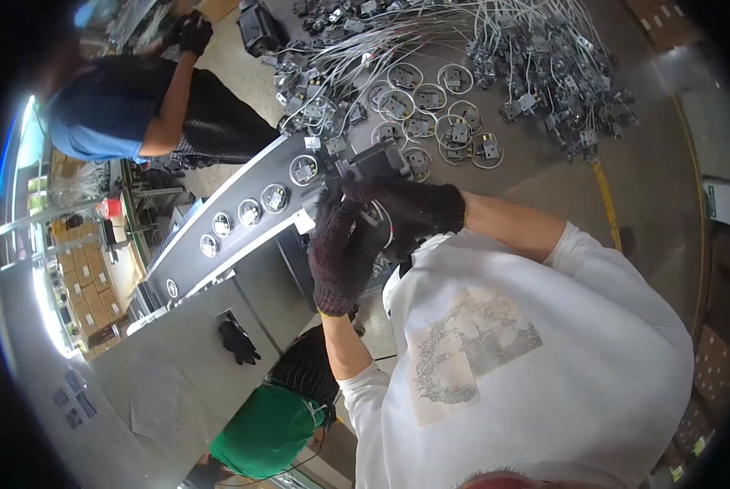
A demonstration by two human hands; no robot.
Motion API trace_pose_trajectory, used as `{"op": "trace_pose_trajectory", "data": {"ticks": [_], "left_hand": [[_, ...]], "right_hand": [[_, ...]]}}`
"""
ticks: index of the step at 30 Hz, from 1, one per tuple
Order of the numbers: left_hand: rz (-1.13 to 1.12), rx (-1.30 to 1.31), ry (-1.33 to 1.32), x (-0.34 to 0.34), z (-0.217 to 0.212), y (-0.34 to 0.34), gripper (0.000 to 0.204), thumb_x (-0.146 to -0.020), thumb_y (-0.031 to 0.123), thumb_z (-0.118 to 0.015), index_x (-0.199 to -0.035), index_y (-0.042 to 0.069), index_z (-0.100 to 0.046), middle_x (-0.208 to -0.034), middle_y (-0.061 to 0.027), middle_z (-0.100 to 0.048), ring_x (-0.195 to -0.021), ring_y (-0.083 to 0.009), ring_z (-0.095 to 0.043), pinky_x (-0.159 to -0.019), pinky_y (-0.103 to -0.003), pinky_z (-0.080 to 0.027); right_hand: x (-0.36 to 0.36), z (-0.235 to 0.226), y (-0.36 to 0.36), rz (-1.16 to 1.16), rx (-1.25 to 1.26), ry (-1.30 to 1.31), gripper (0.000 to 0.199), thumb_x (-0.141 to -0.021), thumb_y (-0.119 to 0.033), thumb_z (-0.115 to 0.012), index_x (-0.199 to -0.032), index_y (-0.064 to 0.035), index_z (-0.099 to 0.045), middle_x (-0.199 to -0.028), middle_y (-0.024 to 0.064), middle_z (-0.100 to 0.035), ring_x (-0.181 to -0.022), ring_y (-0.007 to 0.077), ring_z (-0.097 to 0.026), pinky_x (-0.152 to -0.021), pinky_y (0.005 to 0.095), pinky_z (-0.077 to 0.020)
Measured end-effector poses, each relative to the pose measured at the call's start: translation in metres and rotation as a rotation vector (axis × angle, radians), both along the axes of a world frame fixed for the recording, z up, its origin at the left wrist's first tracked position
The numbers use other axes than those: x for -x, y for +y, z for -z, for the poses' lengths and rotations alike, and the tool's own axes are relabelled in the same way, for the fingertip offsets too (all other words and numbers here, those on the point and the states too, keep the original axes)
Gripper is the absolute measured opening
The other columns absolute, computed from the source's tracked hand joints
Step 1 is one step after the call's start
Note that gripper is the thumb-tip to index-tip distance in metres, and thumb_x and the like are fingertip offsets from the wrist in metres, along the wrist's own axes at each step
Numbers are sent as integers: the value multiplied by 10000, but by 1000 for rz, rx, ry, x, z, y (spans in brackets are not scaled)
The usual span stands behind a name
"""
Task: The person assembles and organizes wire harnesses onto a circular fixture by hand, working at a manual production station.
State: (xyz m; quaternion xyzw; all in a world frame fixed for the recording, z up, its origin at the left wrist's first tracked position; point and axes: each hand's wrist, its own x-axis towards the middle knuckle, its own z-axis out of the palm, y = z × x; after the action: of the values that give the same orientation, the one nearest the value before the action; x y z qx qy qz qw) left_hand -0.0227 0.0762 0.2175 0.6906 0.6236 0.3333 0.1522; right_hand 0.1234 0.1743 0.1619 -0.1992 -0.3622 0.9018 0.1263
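Both gloved hands, left (338,253) and right (410,208), are grasping one coil (379,218) beside the conveyor (242,208); a pile (495,57) beyond is waiting.

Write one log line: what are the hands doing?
left hand: gloved, on part | right hand: gloved, on part | conveyor: coiled parts in a row

Head-worn fisheye, steeply downward, close above worktable (242,204)

A small grey switch unit (379,160) with a coiled wire (388,232) is sitting upper centre of the frame, half hidden, tilting above the belt.
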Motion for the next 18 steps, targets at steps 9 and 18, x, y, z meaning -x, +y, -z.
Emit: {"op": "trace_pose_trajectory", "data": {"ticks": [9,18], "left_hand": [[-49,58,-71,-10,10,17,407,-926,68,-711,-1315,-2,-614,-1147,-150,-727,-1018,-219,-716,-841,-346,-570],[-340,177,-417,-19,6,26,273,-1092,163,-488,-1169,9,-699,-1010,-98,-749,-752,-188,-723,-655,-327,-552]], "right_hand": [[-14,33,13,410,-1059,-69,501,-1064,-492,-529,-1283,-45,-592,-1020,74,-701,-787,145,-706,-644,294,-569],[-22,21,16,283,-466,27,367,-1046,-275,-592,-1317,-27,-596,-1181,150,-657,-1045,253,-691,-828,398,-587]]}}
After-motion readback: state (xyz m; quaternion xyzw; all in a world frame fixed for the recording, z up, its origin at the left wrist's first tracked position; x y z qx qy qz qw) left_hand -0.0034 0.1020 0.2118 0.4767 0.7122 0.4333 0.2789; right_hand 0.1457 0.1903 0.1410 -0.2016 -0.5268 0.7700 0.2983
